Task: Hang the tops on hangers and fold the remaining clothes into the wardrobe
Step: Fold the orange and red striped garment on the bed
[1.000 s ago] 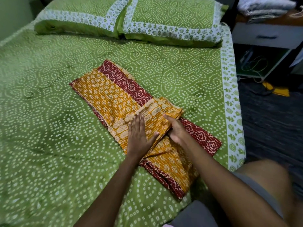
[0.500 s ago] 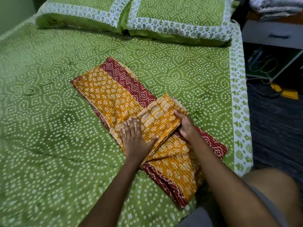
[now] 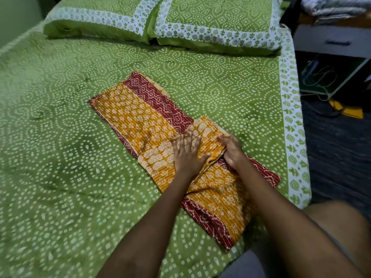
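We see the orange-and-red cloth (image 3: 140,117) lying on the green bed (image 3: 60,157), left hand (image 3: 186,155) flat, fingers straight, pressing the folded flap, right hand (image 3: 232,151) curled, gripping the flap's edge.

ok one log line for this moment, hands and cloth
step: folding | left hand: flat, presses folded flap | right hand: grips flap edge | orange and maroon cloth: part folded on green bedspread

The folded garment (image 3: 152,121) was matt printed cotton-like cloth with fine stitched lines. The bedspread (image 3: 60,157) and pillows (image 3: 216,19) were soft, dull printed fabric, slightly creased.
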Tool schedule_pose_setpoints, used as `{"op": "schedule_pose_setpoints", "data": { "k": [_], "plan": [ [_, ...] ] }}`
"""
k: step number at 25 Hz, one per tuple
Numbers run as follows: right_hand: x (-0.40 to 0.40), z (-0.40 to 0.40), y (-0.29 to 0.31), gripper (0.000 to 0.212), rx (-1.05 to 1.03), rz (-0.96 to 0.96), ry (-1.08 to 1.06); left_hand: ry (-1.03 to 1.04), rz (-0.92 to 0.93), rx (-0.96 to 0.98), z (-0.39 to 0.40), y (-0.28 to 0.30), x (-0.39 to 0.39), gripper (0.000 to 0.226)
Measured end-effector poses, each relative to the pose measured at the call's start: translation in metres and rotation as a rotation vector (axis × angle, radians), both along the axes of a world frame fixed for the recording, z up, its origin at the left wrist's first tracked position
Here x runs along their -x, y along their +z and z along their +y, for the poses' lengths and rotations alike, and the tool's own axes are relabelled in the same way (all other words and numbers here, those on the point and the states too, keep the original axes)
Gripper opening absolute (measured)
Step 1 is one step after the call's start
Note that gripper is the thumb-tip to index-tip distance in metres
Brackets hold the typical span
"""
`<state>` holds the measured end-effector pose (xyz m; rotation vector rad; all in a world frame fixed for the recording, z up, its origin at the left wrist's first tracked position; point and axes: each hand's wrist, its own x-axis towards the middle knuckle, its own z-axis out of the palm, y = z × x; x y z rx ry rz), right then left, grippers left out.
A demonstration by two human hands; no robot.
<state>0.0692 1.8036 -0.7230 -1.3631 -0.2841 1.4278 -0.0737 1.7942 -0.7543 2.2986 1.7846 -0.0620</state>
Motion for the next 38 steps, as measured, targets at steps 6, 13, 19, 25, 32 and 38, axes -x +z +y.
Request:
{"op": "schedule_pose_setpoints", "data": {
  "k": [6,13,19,25,32,38],
  "plan": [
    [0.023,-0.011,0.007,0.046,-0.197,-0.671,0.295,0.305,-1.015,0.176,0.034,0.032,0.001,0.048],
    [0.007,-0.026,-0.023,0.045,-0.525,-1.596,1.013,0.549,-1.193,-0.076,0.03,0.042,0.026,0.017],
    [-0.004,-0.027,-0.016,0.053,-0.426,-1.613,1.123,-0.326,-0.267,-0.06,0.027,0.011,0.002,0.046],
    [-0.012,-0.041,-0.031,0.058,-0.437,-1.718,1.16,-0.19,0.094,-0.12,0.06,-0.004,0.014,0.053],
    [-0.021,-0.072,-0.035,0.085,-0.236,-1.787,1.109,-0.21,-0.004,-0.049,-0.015,-0.015,0.017,0.081],
    [-0.039,-0.089,-0.038,0.093,-0.101,-1.885,1.054,-0.191,0.014,0.02,-0.092,-0.013,-0.009,0.076]
  ]
}}
